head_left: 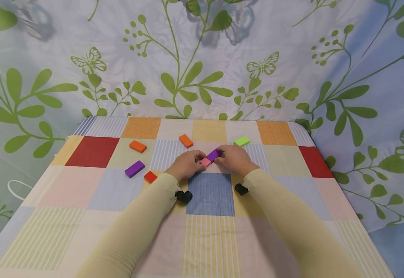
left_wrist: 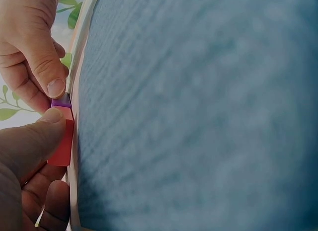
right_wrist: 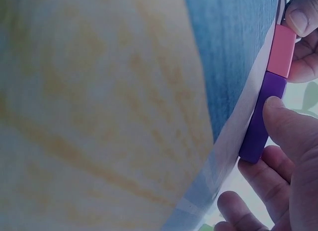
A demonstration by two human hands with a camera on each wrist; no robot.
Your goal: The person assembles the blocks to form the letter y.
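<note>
Right in the middle of the table (head_left: 94,200), with its checked cloth, both forearms in pale yellow sleeves reach forward and angle inward until the two hands meet. Off to the left lie loose blocks: a purple block (head_left: 134,168), a red block (head_left: 150,177) just beside the left wrist, and an orange block (head_left: 137,146) farther back. The left hand (head_left: 186,164) rests low on the cloth with its fingers curled, and it pinches a pink block (head_left: 205,161) between thumb and fingertips; the left wrist view shows the thumb pressed on that block's side. Touching it end to end is a second purple block (head_left: 213,155), so the two pieces form one short line on the cloth between the hands. The right hand (head_left: 234,159) is curled likewise, its thumb laid along the purple piece and its fingers tucked behind it, as the right wrist view shows. Another orange block (head_left: 186,141) sits beyond the hands, and a green block (head_left: 241,141) lies just past the right hand's knuckles. A small black device is strapped under each wrist.
</note>
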